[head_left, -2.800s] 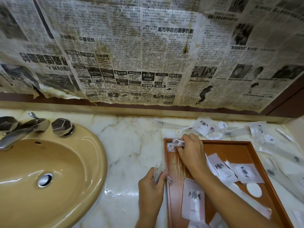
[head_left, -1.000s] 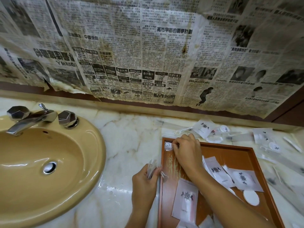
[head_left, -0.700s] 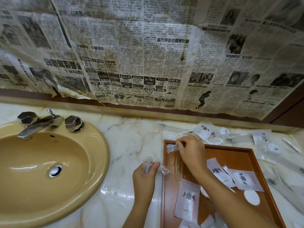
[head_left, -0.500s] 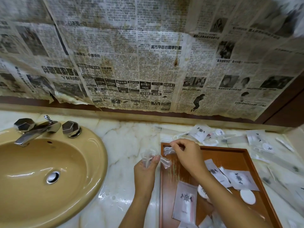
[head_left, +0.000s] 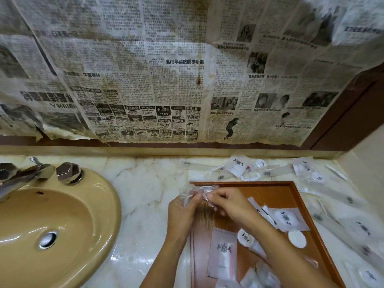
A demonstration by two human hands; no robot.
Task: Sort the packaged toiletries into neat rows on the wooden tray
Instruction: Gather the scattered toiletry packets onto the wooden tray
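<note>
The wooden tray [head_left: 276, 191] lies on the marble counter right of the sink. My left hand [head_left: 181, 215] holds a small bunch of clear plastic packets [head_left: 188, 194] over the tray's left edge. My right hand [head_left: 227, 201] meets it fingertip to fingertip and pinches one of those packets. A slim clear packet [head_left: 207, 187] lies along the tray's far left corner. In the tray sit a white sachet with a dark emblem [head_left: 223, 253], a round packaged item [head_left: 245, 238], a white disc [head_left: 297, 239] and a square sachet [head_left: 287, 219].
A tan sink [head_left: 52, 225] with a metal tap [head_left: 22, 177] fills the left. Several loose packets [head_left: 239, 165] lie on the counter behind the tray, and long clear packets [head_left: 332, 194] to its right. Old newspaper [head_left: 166, 80] covers the wall.
My right hand has left the tray's far left corner, where a slim packet now lies, and come to my left hand. My left hand has lifted its packets slightly toward it.
</note>
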